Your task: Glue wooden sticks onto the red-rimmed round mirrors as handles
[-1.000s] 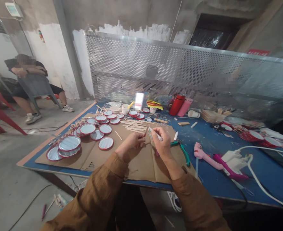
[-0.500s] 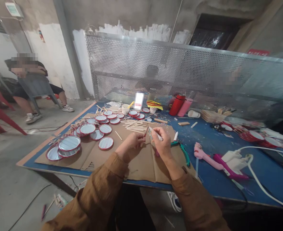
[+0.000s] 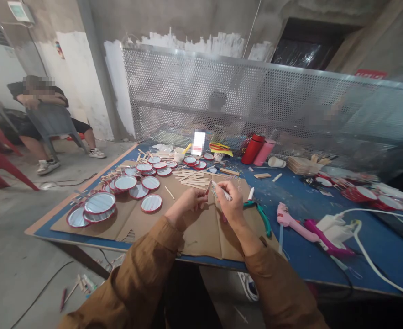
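Above the cardboard sheet (image 3: 201, 233) on the blue table (image 3: 386, 249), a thin wooden stick (image 3: 207, 187) was pinched in the left hand (image 3: 187, 206), while a white glue stick (image 3: 222, 191) was gripped in the right hand (image 3: 231, 202). Both hands were held close together, fingertips nearly touching. Green-handled pliers (image 3: 261, 214) lay just beside the right hand.

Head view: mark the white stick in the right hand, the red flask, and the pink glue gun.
white stick (image 3: 222, 192), head view, on its shaft above the right hand's fingers.
red flask (image 3: 251, 150), head view, mid-body.
pink glue gun (image 3: 292, 223), head view, on its body.
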